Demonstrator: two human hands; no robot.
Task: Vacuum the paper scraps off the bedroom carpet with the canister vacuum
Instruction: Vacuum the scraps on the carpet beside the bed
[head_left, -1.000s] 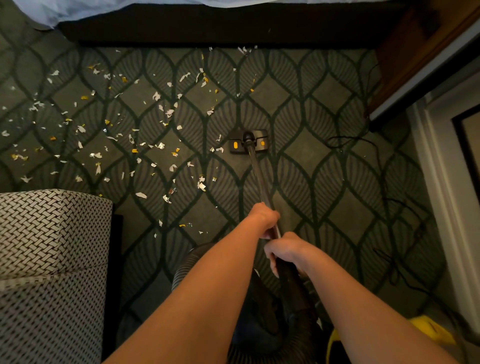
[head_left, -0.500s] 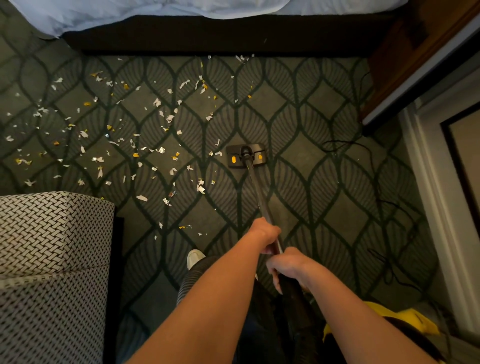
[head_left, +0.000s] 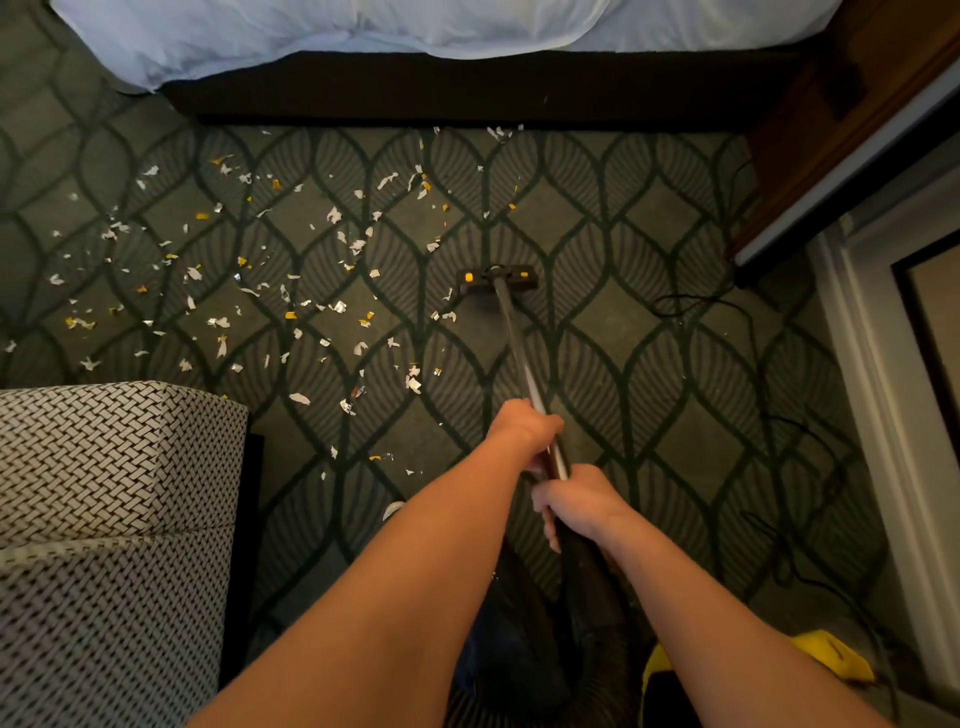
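Below centre, left hand (head_left: 527, 423) and right hand (head_left: 576, 499) clamp slim wand (head_left: 511, 325).
Flat floor head (head_left: 496, 277) borders torn paper scraps (head_left: 260, 291) on leaf-patterned carpet (head_left: 649, 364).

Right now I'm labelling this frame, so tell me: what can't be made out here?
All head view.
- Canister: only a yellow patch shows; the right arm and the bottom edge hide the rest.
- Nozzle underside: faces the carpet.
- Left hand fingers: mostly hidden behind the hand, round the wand.
- Cord ends: lost in shadow at right.
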